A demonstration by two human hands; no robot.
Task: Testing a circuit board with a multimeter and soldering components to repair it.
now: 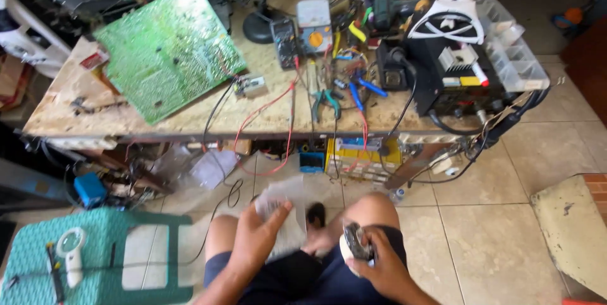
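My left hand (256, 235) rests over my left knee and holds a crumpled white cloth or paper (281, 207), fingers spread on it. My right hand (379, 266) is beside my right knee, gripping a small round white object with a dark metal part (355, 242); what it is stays blurred. Both hands sit low, in front of the wooden workbench (265, 115). A large green circuit board (167, 49) lies tilted on the bench's left part, far from both hands.
Multimeters (314, 27), pliers (329, 99), red and black leads and a black soldering station (452, 74) crowd the bench. A clear compartment box (512, 52) sits at right. A teal stool with a magnifier (71, 245) stands at my left. Tiled floor and a pale slab (569, 229) at right.
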